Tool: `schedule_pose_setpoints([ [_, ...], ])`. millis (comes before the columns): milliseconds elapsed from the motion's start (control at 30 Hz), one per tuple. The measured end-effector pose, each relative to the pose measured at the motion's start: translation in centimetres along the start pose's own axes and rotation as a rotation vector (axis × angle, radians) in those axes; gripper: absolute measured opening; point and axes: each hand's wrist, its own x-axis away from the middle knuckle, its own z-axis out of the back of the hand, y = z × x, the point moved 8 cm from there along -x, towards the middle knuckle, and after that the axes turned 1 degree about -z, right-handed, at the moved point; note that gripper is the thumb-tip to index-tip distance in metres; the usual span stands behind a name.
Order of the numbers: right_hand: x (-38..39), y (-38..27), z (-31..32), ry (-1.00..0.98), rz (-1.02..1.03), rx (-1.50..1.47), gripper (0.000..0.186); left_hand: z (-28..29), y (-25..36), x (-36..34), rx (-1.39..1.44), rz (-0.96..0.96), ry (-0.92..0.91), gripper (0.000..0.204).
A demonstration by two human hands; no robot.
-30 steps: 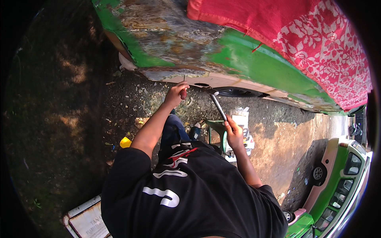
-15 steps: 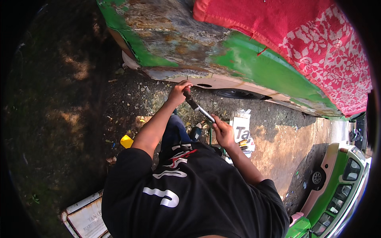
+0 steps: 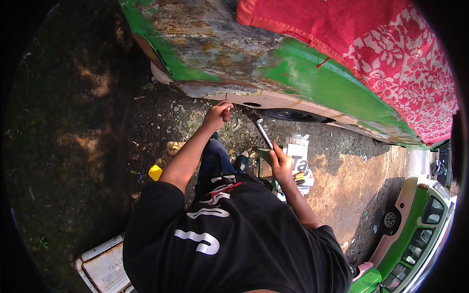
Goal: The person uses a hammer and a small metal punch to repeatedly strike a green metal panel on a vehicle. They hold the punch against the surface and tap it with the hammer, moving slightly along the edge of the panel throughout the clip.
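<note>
My left hand (image 3: 216,116) is closed round a screwdriver (image 3: 225,115) with a red handle. Its thin shaft points away from me toward the lower edge of a worn vehicle body (image 3: 273,95); whether the tip touches the metal I cannot tell. In my right hand (image 3: 281,165) is a hammer (image 3: 264,135) with a shiny metal handle, gripped near its end. The dark hammer head is just right of the red handle, apart from it. Patches of green paint, rust and bare metal cover the body panel above both hands.
A red patterned cloth (image 3: 332,29) drapes over the vehicle. Its dark tyre (image 3: 295,115) shows beneath the sill. By my right forearm lie a white printed sack (image 3: 297,151) and small items. A yellow scrap (image 3: 155,172) is at left, a framed sign (image 3: 105,271) behind, a green-and-white van (image 3: 415,229) far right.
The hammer head has swung right, away from the red screwdriver handle. My right hand has shifted slightly right and down; my left hand has stayed almost in place.
</note>
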Motion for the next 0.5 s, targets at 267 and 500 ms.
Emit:
schedule_pose_setpoints([
  [267, -0.4, 0.3, -0.1, -0.049, -0.062, 0.014, 0.033, -0.1, -0.3, -0.5, -0.037, 0.005, -0.024, 0.035],
  [500, -1.0, -1.9, -1.3, -0.093, 0.130, 0.058, 0.035, -0.2, -0.8, -0.8, -0.004, 0.050, -0.042, 0.035],
])
